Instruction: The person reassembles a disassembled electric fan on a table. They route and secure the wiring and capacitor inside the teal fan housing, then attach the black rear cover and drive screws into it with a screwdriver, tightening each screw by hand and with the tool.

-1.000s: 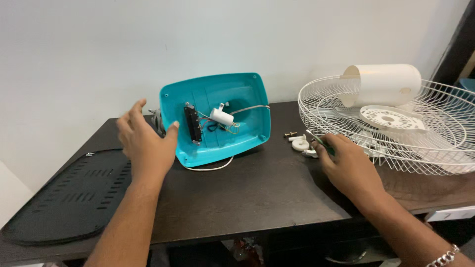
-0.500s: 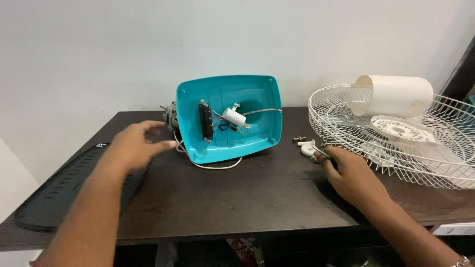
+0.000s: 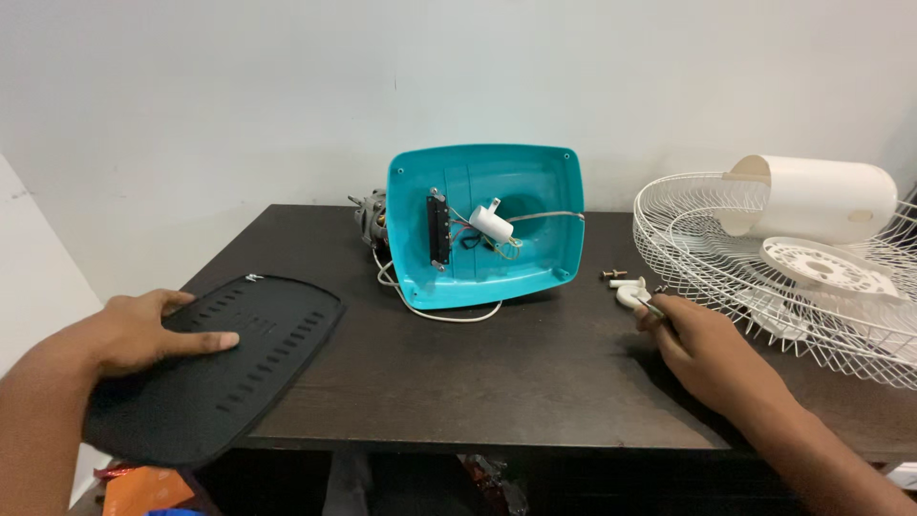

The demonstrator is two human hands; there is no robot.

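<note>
On dark table (image 3: 535, 382): teal housing (image 3: 521, 258) open, holds white capacitor (image 3: 490, 221) plus wiring. Left hand (image 3: 143, 330) flat, fingers spread on black cover (image 3: 215, 368). Right hand (image 3: 702, 349) pinches small metal tool (image 3: 650, 305).

A black slotted cover panel (image 3: 215, 368) lies flat at the table's front left corner, overhanging the edge. Small white plastic fittings (image 3: 628, 291) and a dark screw (image 3: 612, 275) lie near the wire grille.

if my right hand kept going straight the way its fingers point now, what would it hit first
Probably the small white plastic parts lying just past the right hand, whose fingertips pinch a thin tool aimed up-left at them. Beyond those sits the teal fan housing. Depth is hard to judge from this one view.
</note>
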